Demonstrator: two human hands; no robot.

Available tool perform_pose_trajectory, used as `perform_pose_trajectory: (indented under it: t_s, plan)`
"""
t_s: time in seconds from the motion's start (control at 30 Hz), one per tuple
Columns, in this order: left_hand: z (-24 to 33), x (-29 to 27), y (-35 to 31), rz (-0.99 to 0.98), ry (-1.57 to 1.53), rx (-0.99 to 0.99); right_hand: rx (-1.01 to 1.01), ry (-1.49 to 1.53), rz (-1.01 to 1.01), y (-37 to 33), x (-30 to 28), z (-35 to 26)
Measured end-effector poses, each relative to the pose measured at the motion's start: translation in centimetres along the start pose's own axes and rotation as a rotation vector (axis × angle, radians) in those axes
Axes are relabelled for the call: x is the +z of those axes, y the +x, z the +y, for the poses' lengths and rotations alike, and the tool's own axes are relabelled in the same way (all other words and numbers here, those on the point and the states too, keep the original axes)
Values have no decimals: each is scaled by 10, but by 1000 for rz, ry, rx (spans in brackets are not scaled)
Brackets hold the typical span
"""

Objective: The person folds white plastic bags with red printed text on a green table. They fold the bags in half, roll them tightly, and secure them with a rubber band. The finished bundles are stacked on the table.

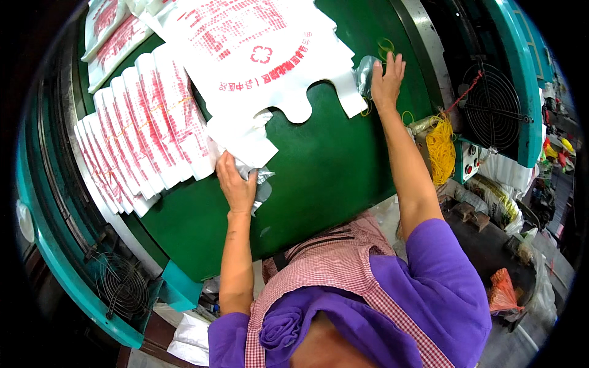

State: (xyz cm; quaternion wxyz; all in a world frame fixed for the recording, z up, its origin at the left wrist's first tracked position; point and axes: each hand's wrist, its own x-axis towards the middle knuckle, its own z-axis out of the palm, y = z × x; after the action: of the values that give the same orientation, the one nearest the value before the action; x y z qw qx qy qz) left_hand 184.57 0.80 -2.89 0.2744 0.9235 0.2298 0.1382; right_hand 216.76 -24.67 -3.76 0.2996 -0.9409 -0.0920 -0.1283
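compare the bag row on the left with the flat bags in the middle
The left row is folded into narrow, overlapping bundles; the middle bags lie spread wide. The middle bags show curved cuts along the near edge; the left row shows none. Both are white with red printing.

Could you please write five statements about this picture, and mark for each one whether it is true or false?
1. The table is green. True.
2. The yellow bands hang to the left of the bundles. False: the yellow bands hang on the right side, the bundles lie on the left.
3. The right hand has its fingers extended. True.
4. The apron is plain blue. False: the apron is red-and-white checked.
5. The left hand is nearer to the bundles than the right hand is. True.
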Motion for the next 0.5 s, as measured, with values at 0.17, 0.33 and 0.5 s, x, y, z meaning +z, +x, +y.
perform_pose_trajectory:
  t_s: [0.17, 0.33, 0.5]
  plan:
    - [-29, 3, -33, 92, 30, 60, 208, -62, -21, -78, -31, 29]
    - [-32, -17, -77, -77, -87, 217, 299, -118, -135, -63, 8, 30]
    - [-32, -15, -121, -202, -76, 252, -301, 47, -87, -21, 13, -3]
